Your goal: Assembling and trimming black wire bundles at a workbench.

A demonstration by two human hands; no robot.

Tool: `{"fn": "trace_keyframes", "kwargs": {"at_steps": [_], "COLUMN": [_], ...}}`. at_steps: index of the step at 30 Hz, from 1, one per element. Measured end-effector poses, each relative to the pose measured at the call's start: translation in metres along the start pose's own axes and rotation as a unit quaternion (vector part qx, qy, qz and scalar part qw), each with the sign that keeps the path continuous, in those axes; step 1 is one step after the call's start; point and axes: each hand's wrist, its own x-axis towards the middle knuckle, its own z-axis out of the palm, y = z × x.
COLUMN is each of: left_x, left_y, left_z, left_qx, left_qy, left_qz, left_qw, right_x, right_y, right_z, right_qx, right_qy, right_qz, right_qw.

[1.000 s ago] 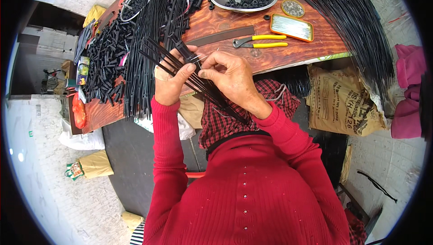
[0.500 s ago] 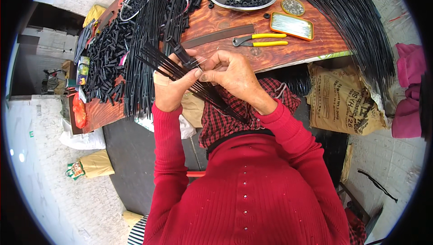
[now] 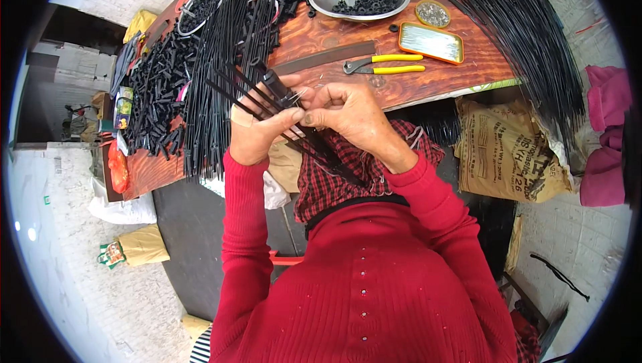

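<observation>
My left hand [image 3: 257,132] is closed round a bundle of thin black rods [image 3: 234,95], with tape or a plaster on the hand. The rods fan out past its fingers at the upper left and run down toward my lap. A black tubular fitting [image 3: 273,85] stands up at the head of the bundle, beside the left fingers. Close against it, my right hand [image 3: 358,115] pinches a thin silvery wire [image 3: 301,94] between thumb and forefinger. Both thumbs almost meet below the fitting; where the wire enters the rods is hidden.
On the wooden table [image 3: 455,72] lie yellow-handled pliers [image 3: 388,64], a tin of wire lengths [image 3: 431,42], a round tin [image 3: 433,13] and a flat dark bar [image 3: 328,57]. Behind stands a metal bowl [image 3: 321,5] of black rings. Black tubes [image 3: 157,89] and rods [image 3: 207,105] heap the left; a sack [image 3: 495,152] stands right.
The rods at the upper left have spread into fewer, wider-spaced groups. The fitting has shifted slightly right and down, and both hands have moved a little, still together.
</observation>
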Motion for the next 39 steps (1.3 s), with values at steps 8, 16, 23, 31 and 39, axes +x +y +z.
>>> {"fn": "trace_keyframes", "kwargs": {"at_steps": [8,16,23,31,39], "left_x": [-0.001,0.0,-0.002,-0.002,-0.002], "left_y": [-0.015,-0.016,-0.026,-0.029,-0.032], "left_z": [-0.024,-0.032,-0.031,-0.036,-0.029], "left_qx": [-0.064,-0.043,-0.091,-0.078,-0.092], "left_qy": [-0.035,-0.05,-0.028,-0.027,-0.018], "left_qz": [0.008,0.078,0.085,0.084,0.095], "left_qw": [0.997,0.995,0.992,0.993,0.991], "right_x": [-0.001,-0.007,-0.007,-0.006,-0.007], "right_y": [0.013,0.004,0.005,0.011,0.017], "right_z": [0.013,0.023,0.021,0.026,0.023], "right_qx": [0.038,-0.03,0.042,0.038,0.029], "right_qy": [0.007,0.037,0.016,0.03,0.025], "right_qz": [-0.05,-0.052,-0.041,-0.065,-0.045], "right_qw": [0.998,0.998,0.998,0.997,0.998]}}
